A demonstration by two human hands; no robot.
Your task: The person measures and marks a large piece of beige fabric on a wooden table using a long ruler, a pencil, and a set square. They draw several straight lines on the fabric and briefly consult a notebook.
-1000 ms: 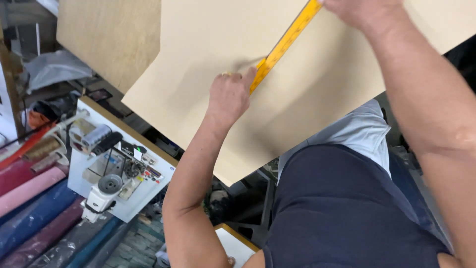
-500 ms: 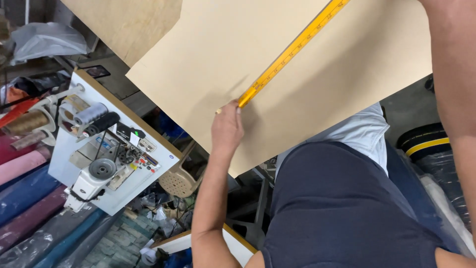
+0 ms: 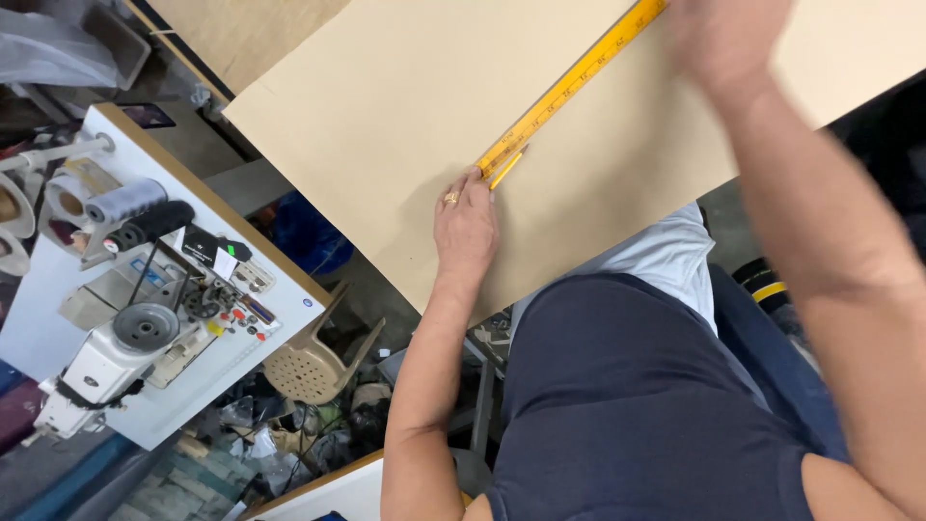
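Observation:
A large beige cardboard sheet (image 3: 386,116) lies across the work surface in front of me. A long yellow ruler (image 3: 569,87) runs diagonally over it. My left hand (image 3: 466,227), with a ring on one finger, rests flat on the sheet at the ruler's near end. Its fingertips hold a short yellow pencil (image 3: 508,167) against the ruler's edge. My right hand (image 3: 723,39) is blurred at the top and bears down on the ruler's far part. My dark shirt (image 3: 637,405) fills the lower right.
A white sewing machine table (image 3: 58,318) stands at the left, with a sewing machine (image 3: 116,357) and thread spools (image 3: 125,203) on it. A tan plastic stool (image 3: 318,362) and clutter sit on the floor below the sheet's edge. A second board (image 3: 241,29) lies at the upper left.
The ruler has slid up and to the right across the sheet. My left hand stays at its near end, and a pencil now shows at the fingertips. My right hand is moving and blurred.

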